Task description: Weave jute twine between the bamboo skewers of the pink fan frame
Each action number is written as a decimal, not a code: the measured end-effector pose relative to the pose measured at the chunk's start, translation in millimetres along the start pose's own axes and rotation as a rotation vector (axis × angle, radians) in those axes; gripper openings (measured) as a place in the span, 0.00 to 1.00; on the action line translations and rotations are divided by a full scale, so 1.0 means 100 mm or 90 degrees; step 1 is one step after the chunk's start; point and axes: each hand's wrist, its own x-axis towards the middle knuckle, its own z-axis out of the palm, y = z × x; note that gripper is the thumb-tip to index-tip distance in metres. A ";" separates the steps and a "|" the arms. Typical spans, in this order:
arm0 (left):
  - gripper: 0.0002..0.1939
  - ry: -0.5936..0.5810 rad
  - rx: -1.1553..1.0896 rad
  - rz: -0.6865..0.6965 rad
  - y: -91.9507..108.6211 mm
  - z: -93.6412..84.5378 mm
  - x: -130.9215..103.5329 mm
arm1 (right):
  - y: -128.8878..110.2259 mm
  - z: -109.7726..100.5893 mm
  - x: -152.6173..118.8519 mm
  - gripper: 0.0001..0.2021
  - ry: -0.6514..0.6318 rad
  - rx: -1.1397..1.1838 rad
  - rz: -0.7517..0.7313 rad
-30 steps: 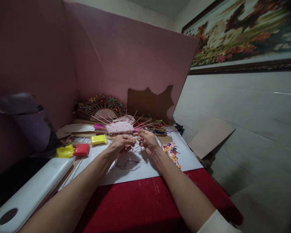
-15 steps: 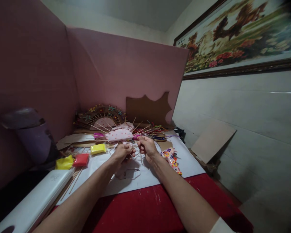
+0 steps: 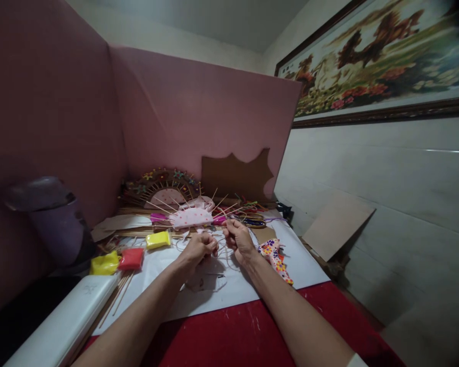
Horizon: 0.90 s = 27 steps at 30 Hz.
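My left hand (image 3: 200,248) is closed in a pinch above the white sheet, on a thin pale string (image 3: 227,259). Beside it, slightly higher, my right hand (image 3: 238,239) pinches the same string, which hangs in loose loops between and below the hands. The exact grip points are too small to make out. Just beyond them lies a half-round piece in pink dotted cloth (image 3: 191,217), thin wooden sticks fanning out from its curved edge. To the right of my right hand is a flower-patterned cloth piece (image 3: 272,251).
Yellow (image 3: 158,239) and red (image 3: 130,259) packets lie left on the white sheet (image 3: 199,311). Nearer stands a long white case (image 3: 63,321), with a purple container (image 3: 59,224) behind. A decorated fan-shaped piece (image 3: 162,178) and brown cardboard (image 3: 237,173) lean at the back.
The view has shifted a little, so the scene sits slightly lower and further right. Both hands stay pinched near each other, with only a slight shift at the string.
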 end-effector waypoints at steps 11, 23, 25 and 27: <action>0.09 -0.023 0.044 0.018 -0.06 0.02 0.05 | -0.01 -0.01 -0.01 0.18 -0.025 -0.013 -0.012; 0.07 0.122 -0.103 0.021 -0.05 0.02 0.07 | 0.13 -0.03 0.06 0.17 0.059 -0.184 -0.130; 0.06 0.266 -0.230 0.021 -0.05 -0.02 0.13 | 0.15 -0.03 0.07 0.16 0.087 -0.191 -0.139; 0.06 0.375 -0.313 0.005 -0.06 -0.11 0.22 | 0.17 -0.04 0.07 0.16 0.105 -0.201 -0.144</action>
